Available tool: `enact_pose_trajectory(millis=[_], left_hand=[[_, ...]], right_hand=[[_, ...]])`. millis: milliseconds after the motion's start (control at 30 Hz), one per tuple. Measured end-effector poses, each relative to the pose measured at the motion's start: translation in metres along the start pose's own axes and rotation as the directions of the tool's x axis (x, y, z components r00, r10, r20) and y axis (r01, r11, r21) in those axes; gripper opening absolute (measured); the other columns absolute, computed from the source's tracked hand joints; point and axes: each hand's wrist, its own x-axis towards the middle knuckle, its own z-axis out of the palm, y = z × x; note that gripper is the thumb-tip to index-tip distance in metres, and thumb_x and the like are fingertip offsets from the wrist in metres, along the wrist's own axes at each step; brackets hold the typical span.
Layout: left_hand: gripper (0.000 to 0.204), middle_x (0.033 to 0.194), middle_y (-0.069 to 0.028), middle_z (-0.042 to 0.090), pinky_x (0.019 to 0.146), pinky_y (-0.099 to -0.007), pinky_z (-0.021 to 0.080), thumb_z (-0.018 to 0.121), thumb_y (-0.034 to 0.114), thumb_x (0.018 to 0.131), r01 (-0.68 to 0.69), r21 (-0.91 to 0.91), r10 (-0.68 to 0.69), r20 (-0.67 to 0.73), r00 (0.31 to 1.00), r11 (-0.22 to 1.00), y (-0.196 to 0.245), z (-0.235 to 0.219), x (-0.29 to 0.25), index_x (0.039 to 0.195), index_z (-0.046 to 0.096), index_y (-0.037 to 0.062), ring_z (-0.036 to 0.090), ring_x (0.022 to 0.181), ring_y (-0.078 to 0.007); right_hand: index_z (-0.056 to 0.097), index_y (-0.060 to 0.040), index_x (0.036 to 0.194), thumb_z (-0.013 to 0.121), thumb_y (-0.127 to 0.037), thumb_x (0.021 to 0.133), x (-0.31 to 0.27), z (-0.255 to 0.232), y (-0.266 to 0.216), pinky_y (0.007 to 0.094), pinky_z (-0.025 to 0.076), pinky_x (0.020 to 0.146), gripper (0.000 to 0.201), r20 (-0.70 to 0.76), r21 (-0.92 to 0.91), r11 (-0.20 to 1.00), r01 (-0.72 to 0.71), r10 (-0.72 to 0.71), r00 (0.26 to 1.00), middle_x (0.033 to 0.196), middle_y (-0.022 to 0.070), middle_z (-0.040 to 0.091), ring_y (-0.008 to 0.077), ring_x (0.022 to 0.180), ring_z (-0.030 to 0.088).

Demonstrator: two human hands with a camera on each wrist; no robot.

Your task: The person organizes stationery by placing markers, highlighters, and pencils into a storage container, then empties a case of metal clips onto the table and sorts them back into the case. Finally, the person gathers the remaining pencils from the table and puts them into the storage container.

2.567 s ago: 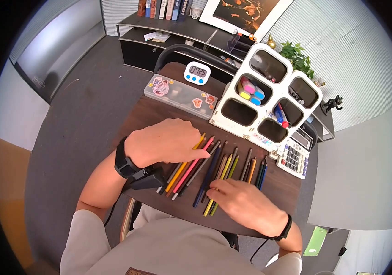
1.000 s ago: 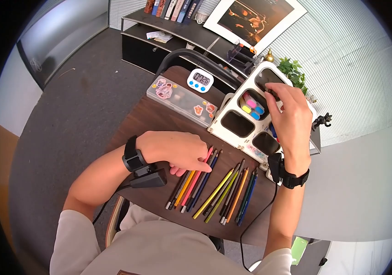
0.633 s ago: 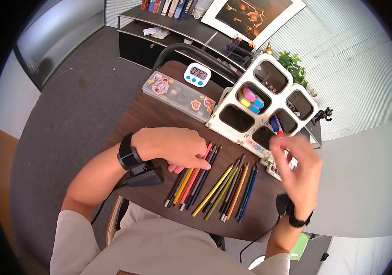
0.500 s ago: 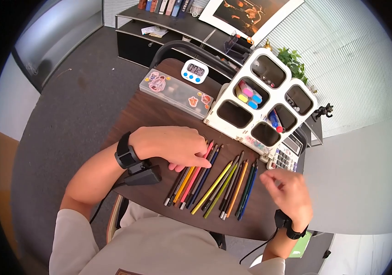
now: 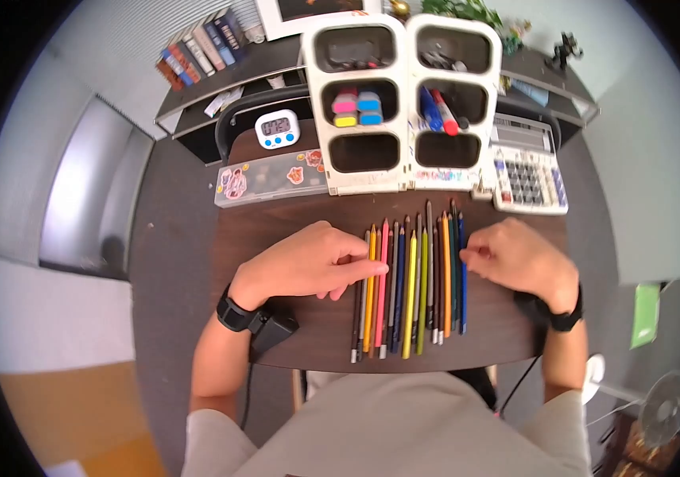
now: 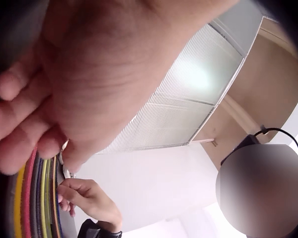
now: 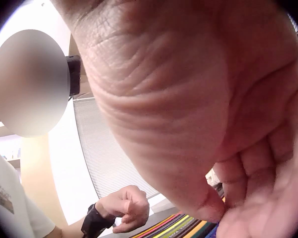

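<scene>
Colored pencils lie side by side in one row, tips away from the body, among them a yellow-green pencil (image 5: 410, 294), a pink pencil (image 5: 383, 306) and a blue pencil (image 5: 463, 310) at the right end. My left hand (image 5: 308, 264) is at the row's left side, thumb reaching over the pink pencil. At the right side, my right hand (image 5: 524, 261) has its fingertips beside the blue pencil; whether they touch it cannot be told. The left wrist view shows my left hand (image 6: 104, 74) with bent, relaxed fingers; in the right wrist view my right hand (image 7: 188, 109) holds nothing visible.
Behind the pencils stands a white organizer (image 5: 407, 95) with highlighters (image 5: 357, 107) and markers (image 5: 439, 111). To its left are a stickered plastic case (image 5: 264, 179) and a white timer (image 5: 277, 129); a calculator (image 5: 526, 179) lies to its right.
The right hand has come in to the row's right end. The pencils, earlier spread in groups and partly slanted, now lie closer together and nearly parallel. The head view has turned.
</scene>
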Motion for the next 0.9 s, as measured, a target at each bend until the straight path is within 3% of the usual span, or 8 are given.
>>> enact_pose_trajectory(millis=[67, 167, 533, 633, 700, 733, 800, 900], left_hand=[[0.044, 0.057, -0.0042, 0.065, 0.047, -0.0280, 0.041, 0.065, 0.030, 0.108, -0.033, 0.052, 0.034, -0.018, 0.999, 0.998, 0.000, 0.003, 0.001, 0.073, 0.063, 0.0016, 0.057, 0.047, -0.0097], [0.038, 0.054, -0.0032, 0.059, 0.048, -0.0290, 0.036, 0.070, 0.026, 0.106, -0.123, -0.078, 0.107, -0.190, 0.976, 0.989, -0.008, 0.010, 0.005, 0.077, 0.064, 0.0025, 0.051, 0.048, -0.0093], [0.031, 0.059, -0.0002, 0.063, 0.050, -0.0253, 0.038, 0.069, 0.016, 0.105, -0.244, -0.066, 0.202, -0.377, 0.904, 0.968, -0.022, 0.023, 0.015, 0.079, 0.064, 0.0017, 0.053, 0.053, -0.0046], [0.026, 0.062, -0.0014, 0.065, 0.051, -0.0246, 0.040, 0.069, 0.015, 0.105, -0.256, -0.072, 0.210, -0.387, 0.898, 0.964, -0.025, 0.024, 0.015, 0.082, 0.066, 0.0012, 0.056, 0.055, -0.0043], [0.022, 0.063, -0.0016, 0.065, 0.050, -0.0236, 0.041, 0.067, 0.012, 0.105, -0.306, -0.057, 0.259, -0.400, 0.879, 0.950, -0.024, 0.026, 0.017, 0.087, 0.069, 0.0009, 0.056, 0.055, -0.0049], [0.018, 0.065, -0.0018, 0.065, 0.049, -0.0227, 0.041, 0.065, 0.009, 0.105, -0.354, -0.047, 0.305, -0.410, 0.860, 0.934, -0.024, 0.028, 0.018, 0.091, 0.072, 0.0006, 0.056, 0.054, -0.0055], [0.015, 0.067, -0.0019, 0.066, 0.049, -0.0225, 0.041, 0.065, 0.009, 0.105, -0.384, -0.043, 0.331, -0.423, 0.844, 0.922, -0.024, 0.032, 0.020, 0.096, 0.073, 0.0005, 0.056, 0.055, -0.0054], [0.013, 0.070, -0.0020, 0.067, 0.050, -0.0223, 0.042, 0.066, 0.009, 0.105, -0.412, -0.027, 0.359, -0.439, 0.824, 0.911, -0.019, 0.033, 0.021, 0.102, 0.075, 0.0005, 0.057, 0.056, -0.0055]], right_hand=[[0.074, -0.0001, 0.085, 0.071, -0.022, 0.092, -0.001, 0.003, 0.008, 0.0463, 0.053, 0.068, 0.023, -0.015, -0.027, 0.999, 0.019, -0.019, 1.000, 0.074, 0.0194, 0.070, 0.0394, 0.071, 0.068], [0.073, -0.0010, 0.085, 0.074, -0.022, 0.088, -0.005, 0.000, 0.002, 0.0446, 0.054, 0.068, 0.022, -0.055, 0.001, 0.997, -0.075, 0.075, 0.996, 0.074, 0.0165, 0.072, 0.0366, 0.070, 0.070], [0.073, -0.0018, 0.084, 0.074, -0.018, 0.081, -0.015, 0.008, 0.012, 0.0433, 0.057, 0.073, 0.017, -0.267, -0.148, 0.981, -0.127, 0.084, 0.960, 0.073, 0.0139, 0.073, 0.0343, 0.075, 0.073], [0.069, -0.0001, 0.086, 0.073, -0.012, 0.081, -0.012, -0.006, 0.003, 0.0410, 0.058, 0.071, 0.013, -0.260, 0.013, 0.999, -0.050, 0.052, 0.964, 0.072, 0.0134, 0.070, 0.0315, 0.071, 0.072], [0.068, -0.0007, 0.092, 0.074, -0.011, 0.083, -0.008, -0.014, -0.008, 0.0379, 0.059, 0.064, 0.015, -0.451, 0.256, 0.940, 0.224, -0.089, 0.888, 0.074, 0.0123, 0.068, 0.0281, 0.067, 0.070], [0.068, -0.0007, 0.092, 0.074, -0.011, 0.083, -0.010, -0.014, -0.012, 0.0379, 0.059, 0.064, 0.015, -0.448, 0.255, 0.940, 0.226, -0.092, 0.889, 0.074, 0.0123, 0.068, 0.0281, 0.067, 0.070], [0.066, -0.0020, 0.100, 0.076, -0.006, 0.082, -0.014, -0.013, -0.019, 0.0320, 0.057, 0.058, 0.021, -0.585, 0.257, 0.885, 0.388, -0.177, 0.792, 0.079, 0.0079, 0.067, 0.0200, 0.065, 0.068], [0.065, -0.0031, 0.102, 0.074, -0.003, 0.083, -0.010, -0.007, -0.011, 0.0308, 0.057, 0.057, 0.021, -0.555, 0.180, 0.895, 0.407, -0.250, 0.794, 0.084, 0.0068, 0.067, 0.0183, 0.066, 0.069]])
